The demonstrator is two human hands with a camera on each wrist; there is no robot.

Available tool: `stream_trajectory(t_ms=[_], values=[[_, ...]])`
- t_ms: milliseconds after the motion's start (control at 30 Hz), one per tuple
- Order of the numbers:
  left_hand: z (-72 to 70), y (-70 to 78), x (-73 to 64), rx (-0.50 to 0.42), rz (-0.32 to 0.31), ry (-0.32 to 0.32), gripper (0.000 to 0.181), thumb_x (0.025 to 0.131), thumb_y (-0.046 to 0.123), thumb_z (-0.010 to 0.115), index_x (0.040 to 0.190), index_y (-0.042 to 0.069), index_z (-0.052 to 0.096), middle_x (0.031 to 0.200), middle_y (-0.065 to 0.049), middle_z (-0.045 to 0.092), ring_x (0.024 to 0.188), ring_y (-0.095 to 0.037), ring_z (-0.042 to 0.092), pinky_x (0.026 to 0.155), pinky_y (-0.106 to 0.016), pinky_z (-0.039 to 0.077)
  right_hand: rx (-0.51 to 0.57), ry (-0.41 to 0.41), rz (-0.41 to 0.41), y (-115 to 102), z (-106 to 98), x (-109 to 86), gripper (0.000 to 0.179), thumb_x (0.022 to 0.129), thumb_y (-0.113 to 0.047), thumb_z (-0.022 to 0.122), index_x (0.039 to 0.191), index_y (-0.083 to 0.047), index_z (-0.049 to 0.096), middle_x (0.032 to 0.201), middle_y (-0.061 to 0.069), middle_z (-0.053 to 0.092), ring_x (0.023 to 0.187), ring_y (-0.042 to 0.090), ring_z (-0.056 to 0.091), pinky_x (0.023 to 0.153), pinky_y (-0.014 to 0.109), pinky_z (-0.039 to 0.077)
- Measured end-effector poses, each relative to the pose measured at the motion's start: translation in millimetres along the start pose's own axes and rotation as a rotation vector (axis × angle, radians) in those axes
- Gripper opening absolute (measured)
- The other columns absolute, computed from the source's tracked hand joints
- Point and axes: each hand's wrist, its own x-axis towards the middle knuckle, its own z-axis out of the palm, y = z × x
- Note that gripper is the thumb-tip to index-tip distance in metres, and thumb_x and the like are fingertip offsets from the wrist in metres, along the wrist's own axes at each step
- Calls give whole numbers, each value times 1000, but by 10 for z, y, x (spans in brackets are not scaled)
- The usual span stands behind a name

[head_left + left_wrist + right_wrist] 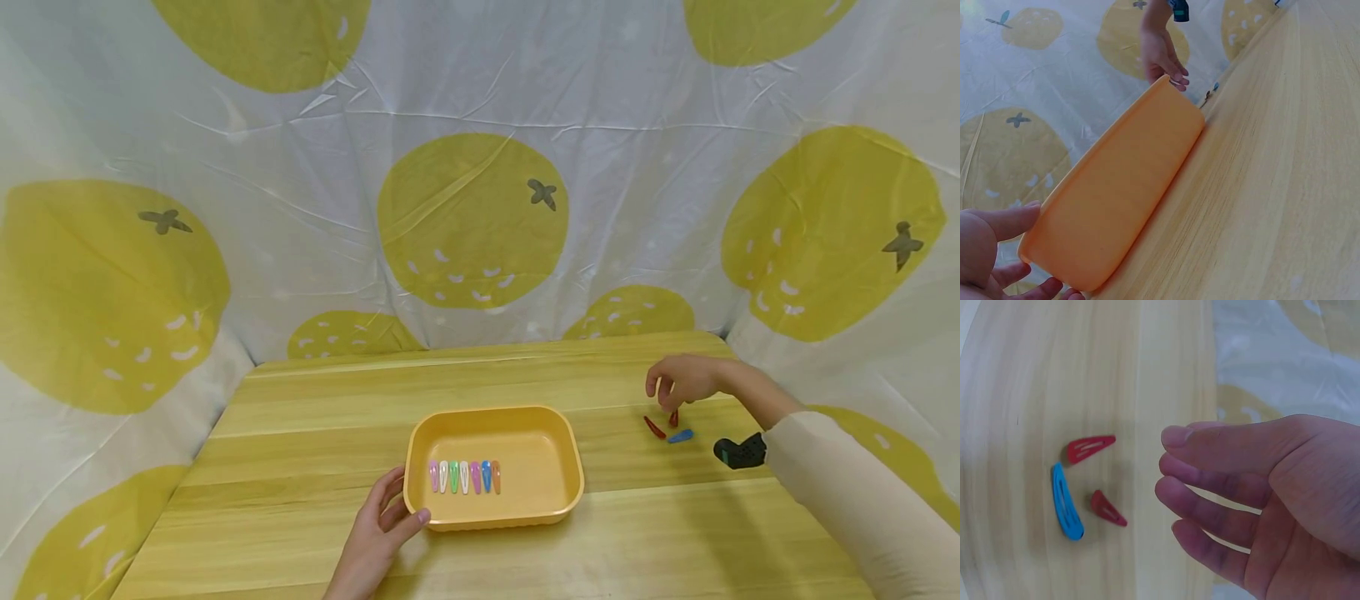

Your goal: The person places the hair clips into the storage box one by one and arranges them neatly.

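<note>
My left hand (378, 525) grips the near-left corner of a yellow-orange plastic tray (528, 518), thumb at the front rim and fingers along the left side. Inside the tray, several snap hair clips in pink, white, green, purple, blue and orange stand in a neat row toward the left. Over at the right, my right hand (686, 379) hovers with loosely bent fingers and nothing in them. Below its fingertips lie a blue hair clip (1067, 503) and two red ones, an upper red hair clip (1090, 448) and a lower red hair clip (1109, 509).
A wood-grain table (300, 433) carries everything. White cloth with a yellow fruit print (472, 221) hangs behind and on both sides of it. A black device (741, 452) shows by the right sleeve's cuff.
</note>
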Motion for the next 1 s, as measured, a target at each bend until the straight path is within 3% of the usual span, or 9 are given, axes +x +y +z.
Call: stream_trajectory(t_ms=[133,467,700,1000], values=[[-1,-9,3,2,-1,2,76,94,8,78,156,1,34,152,-28,43,137,-46,47,101,-40,53,52,8,51,96,30,-50,19,95,1,68,113,1,62,97,8,65,72,16,53,62,30,45],[-10,-15,15,1,2,1,77,94,11,79,156,2,35,153,-27,43,138,-46,46,102,-42,52,153,-8,80,339,139,-146,17,94,5,65,111,4,60,86,6,63,58,10,38,54,24,33],[-12,-6,21,2,2,-5,78,93,12,79,156,2,34,153,-26,43,137,-45,47,102,-42,51,194,6,128,413,228,-205,14,94,2,66,107,2,62,84,7,63,58,11,39,53,23,32],[-10,-8,21,-13,-6,-5,78,93,12,80,156,4,35,153,-25,43,138,-45,46,102,-40,52,224,31,118,580,358,-211,18,89,2,73,104,3,63,88,6,63,60,13,44,53,22,36]])
